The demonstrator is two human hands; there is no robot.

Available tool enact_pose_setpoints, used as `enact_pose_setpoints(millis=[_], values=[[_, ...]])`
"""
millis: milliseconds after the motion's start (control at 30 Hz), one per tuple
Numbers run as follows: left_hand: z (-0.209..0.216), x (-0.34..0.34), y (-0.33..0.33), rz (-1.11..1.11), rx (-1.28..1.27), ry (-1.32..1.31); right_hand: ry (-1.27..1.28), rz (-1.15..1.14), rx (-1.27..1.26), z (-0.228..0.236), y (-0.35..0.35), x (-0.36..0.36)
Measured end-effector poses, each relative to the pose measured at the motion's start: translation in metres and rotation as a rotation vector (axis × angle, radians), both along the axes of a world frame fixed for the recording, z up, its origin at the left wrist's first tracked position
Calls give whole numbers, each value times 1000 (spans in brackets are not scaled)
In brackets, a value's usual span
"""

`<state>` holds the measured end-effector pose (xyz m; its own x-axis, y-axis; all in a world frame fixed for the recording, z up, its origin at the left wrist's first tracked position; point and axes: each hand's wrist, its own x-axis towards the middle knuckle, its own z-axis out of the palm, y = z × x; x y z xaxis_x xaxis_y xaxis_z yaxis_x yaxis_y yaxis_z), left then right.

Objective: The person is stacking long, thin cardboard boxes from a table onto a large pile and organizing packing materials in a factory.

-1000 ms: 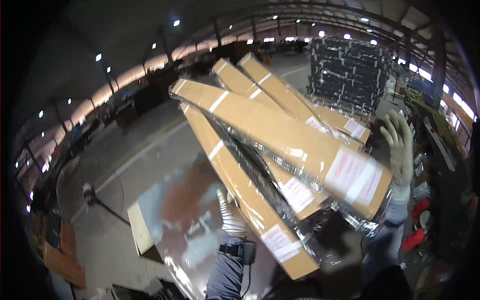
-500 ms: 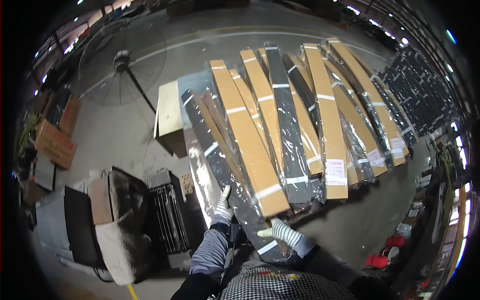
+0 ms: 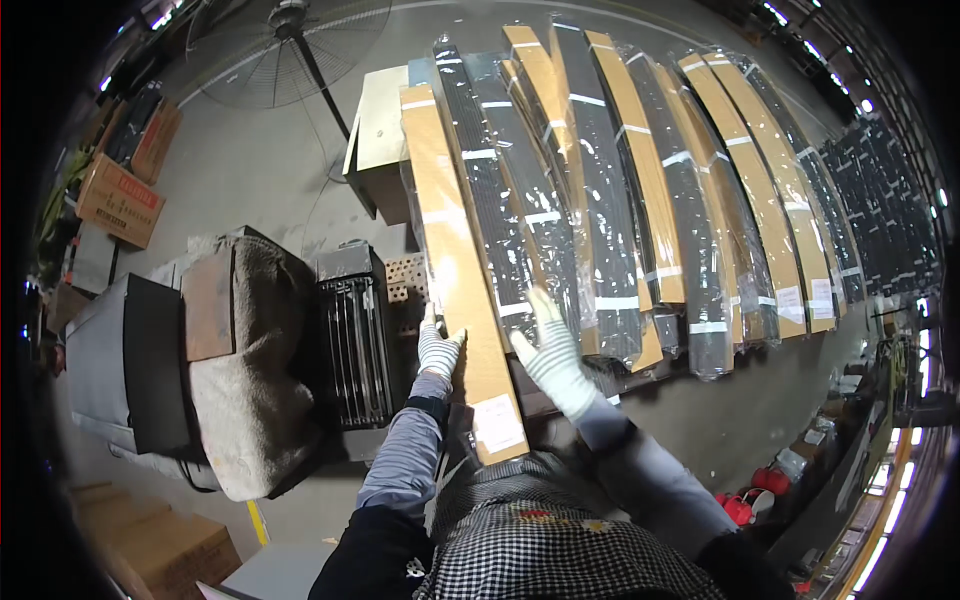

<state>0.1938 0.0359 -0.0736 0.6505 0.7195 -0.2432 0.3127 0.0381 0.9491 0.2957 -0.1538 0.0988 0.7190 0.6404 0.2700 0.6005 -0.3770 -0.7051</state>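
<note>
A long, flat package (image 3: 455,270) with a brown cardboard face, clear plastic wrap and white bands lies lengthwise ahead of me. A white label is on its near end, close to my apron. My left hand (image 3: 438,350), in a striped knit glove, grips its left edge with the thumb over the face. My right hand (image 3: 555,362), gloved alike, is open with fingers apart, just right of that package. Its fingertips are by the near end of a black ribbed package (image 3: 485,190); whether they touch it I cannot tell.
More black and brown wrapped packages, such as this brown one (image 3: 640,170), lie side by side to the right. A pedestal fan (image 3: 288,20) stands at far left. Nearer are a cloth-draped stack (image 3: 245,400), a black slatted unit (image 3: 355,350) and cartons (image 3: 120,200).
A brown-faced package lies at my left hand where a black-faced one was between both hands. My right hand has come off the package and opened. The view has shifted.
</note>
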Motion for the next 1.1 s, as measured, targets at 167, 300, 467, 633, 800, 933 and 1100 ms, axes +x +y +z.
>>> enact_pose_setpoints(millis=[167,300,467,633,800,933,1100], values=[[11,-45,-32,-42,-386,213,359,-355,-666,-80,27,48],[63,-100,-95,-87,-657,323,328,-402,-625,-88,29,50],[-14,-125,-173,213,-1133,-136,295,-359,-664,-94,27,42],[12,-169,-154,-280,-765,59,27,-217,-734,-38,-29,-13],[45,-160,-159,-986,-310,436,-437,63,-944,-113,-208,-141],[-16,-150,-162,-282,-767,89,-229,-274,-717,-108,-233,-203],[-31,-179,-214,-441,-625,31,70,-357,-817,-115,-272,-205]])
